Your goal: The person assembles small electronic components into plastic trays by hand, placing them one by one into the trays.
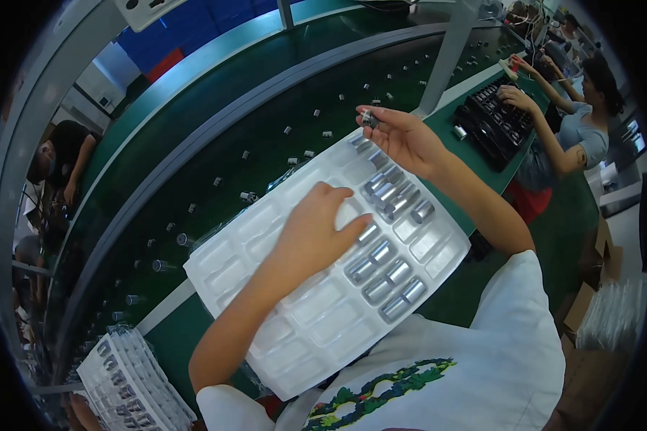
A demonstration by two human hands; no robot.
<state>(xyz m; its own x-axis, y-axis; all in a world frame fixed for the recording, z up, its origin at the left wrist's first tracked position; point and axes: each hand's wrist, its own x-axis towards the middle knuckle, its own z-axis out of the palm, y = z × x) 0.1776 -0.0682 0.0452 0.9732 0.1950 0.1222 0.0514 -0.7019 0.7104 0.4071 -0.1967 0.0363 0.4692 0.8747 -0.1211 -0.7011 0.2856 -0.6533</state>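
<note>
A large white plastic tray [316, 316] with moulded pockets lies slanted in front of me. Shiny silver metal cylinders [397, 271] fill several pockets along its right side, while the left pockets hold none. My left hand [313, 230] is over the middle of the tray, thumb and fingers apart, with nothing visible between them. Its thumb tip is beside one of the cylinders. Beyond the tray's far right corner, my right hand [407, 141] pinches a small metal cylinder [369, 118] between thumb and fingers, raised above the tray.
A green conveyor belt [266, 172] curves past the tray's far side, carrying scattered small metal parts. Stacked trays [126, 381] of cylinders stand at lower left. On the right, a co-worker [589, 108] handles a black tray [496, 122]. A grey metal post [449, 57] rises beyond my right hand.
</note>
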